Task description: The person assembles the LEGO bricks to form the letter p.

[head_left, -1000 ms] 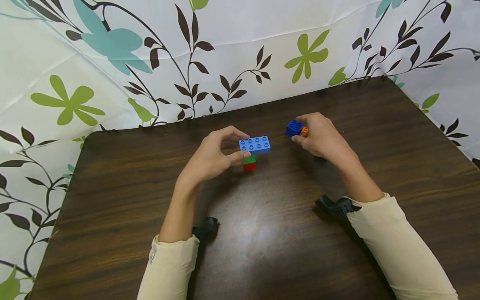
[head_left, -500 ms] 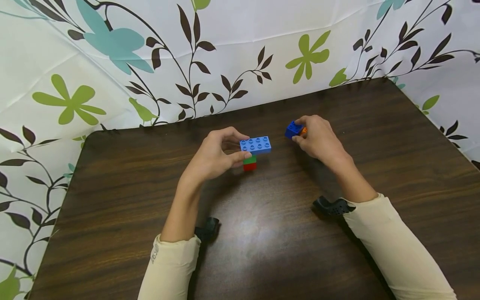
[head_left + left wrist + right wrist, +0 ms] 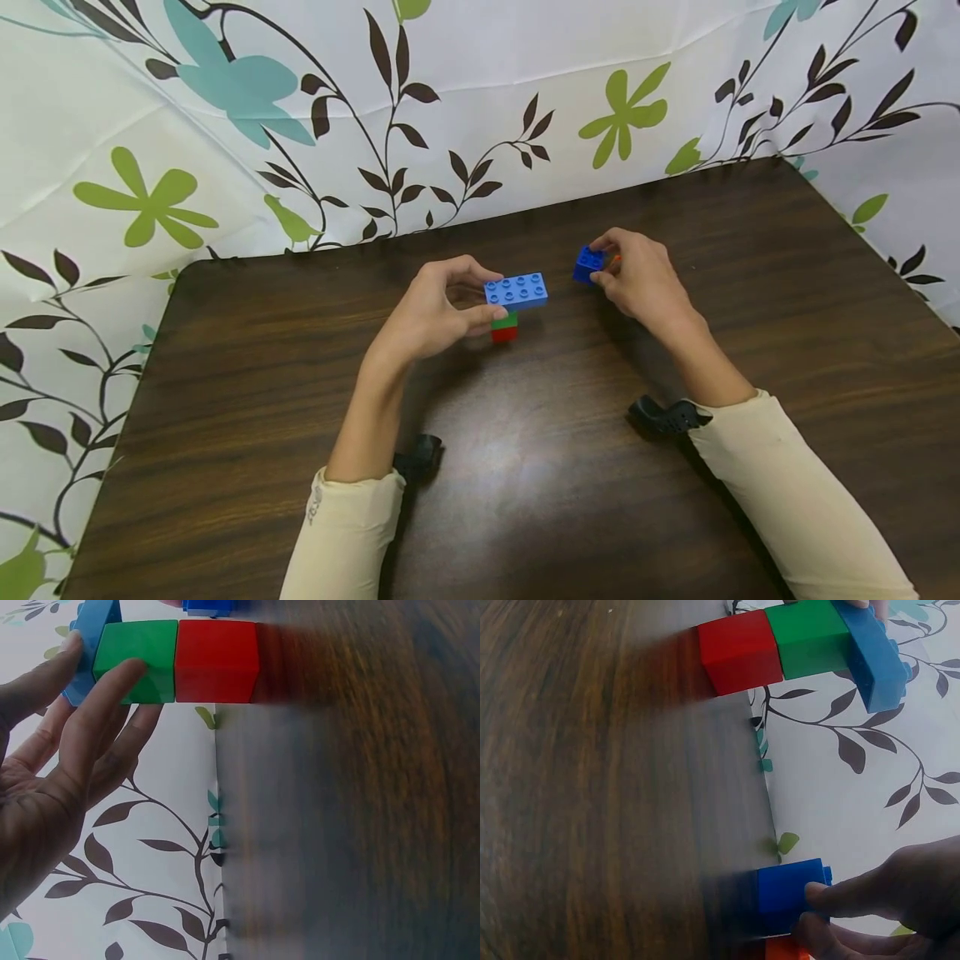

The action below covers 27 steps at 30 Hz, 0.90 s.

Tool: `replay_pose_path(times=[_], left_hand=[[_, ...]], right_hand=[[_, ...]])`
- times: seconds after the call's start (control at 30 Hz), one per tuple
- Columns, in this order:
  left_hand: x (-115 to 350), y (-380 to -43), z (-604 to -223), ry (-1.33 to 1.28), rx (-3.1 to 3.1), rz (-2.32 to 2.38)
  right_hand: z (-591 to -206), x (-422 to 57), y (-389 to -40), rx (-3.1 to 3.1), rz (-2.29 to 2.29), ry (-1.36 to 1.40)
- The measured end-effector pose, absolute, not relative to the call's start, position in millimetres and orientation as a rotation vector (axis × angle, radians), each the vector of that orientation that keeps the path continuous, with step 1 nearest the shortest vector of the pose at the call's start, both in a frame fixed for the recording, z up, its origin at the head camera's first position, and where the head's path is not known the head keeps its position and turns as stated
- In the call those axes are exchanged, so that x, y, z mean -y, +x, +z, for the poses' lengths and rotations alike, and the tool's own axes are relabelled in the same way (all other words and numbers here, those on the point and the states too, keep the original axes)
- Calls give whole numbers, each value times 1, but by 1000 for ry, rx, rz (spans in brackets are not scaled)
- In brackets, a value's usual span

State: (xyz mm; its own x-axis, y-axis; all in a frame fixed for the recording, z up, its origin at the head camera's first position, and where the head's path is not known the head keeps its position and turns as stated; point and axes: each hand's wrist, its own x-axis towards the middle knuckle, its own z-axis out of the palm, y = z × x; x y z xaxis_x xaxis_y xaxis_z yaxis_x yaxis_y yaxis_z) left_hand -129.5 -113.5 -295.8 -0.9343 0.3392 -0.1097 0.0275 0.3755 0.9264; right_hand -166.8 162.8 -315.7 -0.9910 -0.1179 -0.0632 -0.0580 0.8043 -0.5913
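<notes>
A stack stands on the table: a red building block at the bottom, a green block on it, and a light blue eight-stud block across the top. My left hand holds the light blue block at its left end, thumb in front, while a finger lies along the green block. To the right, my right hand pinches a dark blue block between thumb and fingers. Beside that block sits an orange one, mostly hidden behind the right hand in the head view.
The dark wooden table reaches back to a white cloth printed with leaves and flowers. Black wrist devices hang under both forearms, close over the tabletop.
My right hand has shifted slightly over the dark blue block, covering more of the orange one. The left hand and its stack stay in place; the head view has moved a little.
</notes>
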Motion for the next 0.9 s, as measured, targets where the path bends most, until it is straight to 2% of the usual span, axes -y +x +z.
replay_pose_path(times=[0.9], left_hand=[[113, -128, -298, 258, -2274, 1663]], right_hand=[[-294, -163, -158, -2888, -1116, -174]])
